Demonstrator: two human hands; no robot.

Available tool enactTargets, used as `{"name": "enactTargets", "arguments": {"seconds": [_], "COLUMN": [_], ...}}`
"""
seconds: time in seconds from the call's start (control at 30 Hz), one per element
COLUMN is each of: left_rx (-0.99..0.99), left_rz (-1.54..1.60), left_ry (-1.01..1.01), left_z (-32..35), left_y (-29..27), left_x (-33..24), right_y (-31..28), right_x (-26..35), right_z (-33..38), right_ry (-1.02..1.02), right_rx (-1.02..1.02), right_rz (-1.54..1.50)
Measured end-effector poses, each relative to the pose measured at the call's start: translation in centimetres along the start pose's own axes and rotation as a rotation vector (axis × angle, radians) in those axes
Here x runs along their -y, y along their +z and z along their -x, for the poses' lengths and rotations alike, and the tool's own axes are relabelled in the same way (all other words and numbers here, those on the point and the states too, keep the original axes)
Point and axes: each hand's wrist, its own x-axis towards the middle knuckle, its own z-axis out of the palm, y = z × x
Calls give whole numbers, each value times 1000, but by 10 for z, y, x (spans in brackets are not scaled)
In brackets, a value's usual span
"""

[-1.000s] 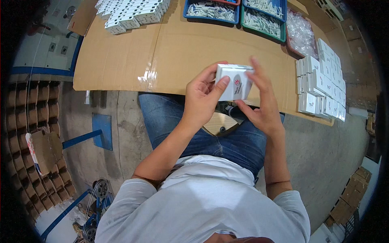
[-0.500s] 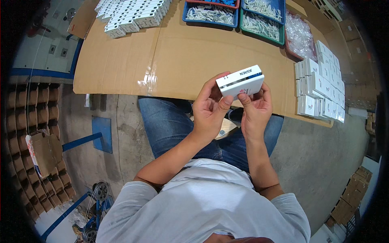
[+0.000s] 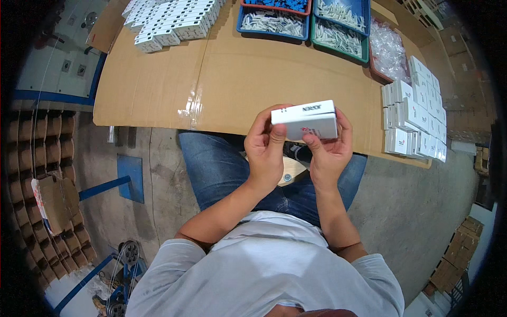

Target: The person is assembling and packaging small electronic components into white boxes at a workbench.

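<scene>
A small white carton [image 3: 305, 120] with a red mark on its face is held level above my lap, just past the near edge of the cardboard-covered table [image 3: 237, 79]. My left hand [image 3: 265, 148] grips its left end, thumb on the front face. Holding the right end is my right hand [image 3: 328, 149], its thumb under the front and its fingers wrapped behind. Both forearms rise from the lower edge over my blue jeans.
A stack of matching white cartons [image 3: 414, 119] stands at the table's right edge, and more lie at the far left [image 3: 169, 21]. Blue [image 3: 274, 24] and green [image 3: 340, 29] bins of small white parts and a bag of clear pieces [image 3: 388, 47] sit at the back. Cardboard trays [image 3: 47, 174] line the floor left.
The carton has been turned from facing me to lying lengthwise, and both hands have drawn it back from over the table toward my lap.
</scene>
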Motion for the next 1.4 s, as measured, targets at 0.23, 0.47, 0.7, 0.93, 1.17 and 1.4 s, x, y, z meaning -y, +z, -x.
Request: {"name": "enactTargets", "arguments": {"seconds": [0.23,0.47,0.7,0.93,1.17,1.4], "left_rx": [-90,-75,344,390,335,323], "left_rz": [171,181,668,-365,-300,-254], "left_ry": [-550,-867,-1163,106,60,79], "left_z": [-15,-20,-23,-17,-17,-13], "left_y": [1,-8,-55,-38,-46,-41], "left_x": [-12,-4,6,-20,-24,-23], "right_y": [-5,-3,-43,-31,-19,-19], "right_x": [2,13,10,17,36,38], "right_z": [-6,-21,-54,-38,-34,-34], "right_ry": [-248,-48,265,139,77,-127], "right_rx": [351,545,689,447,502,561], "right_rz": [355,214,40,115,198,304]}}
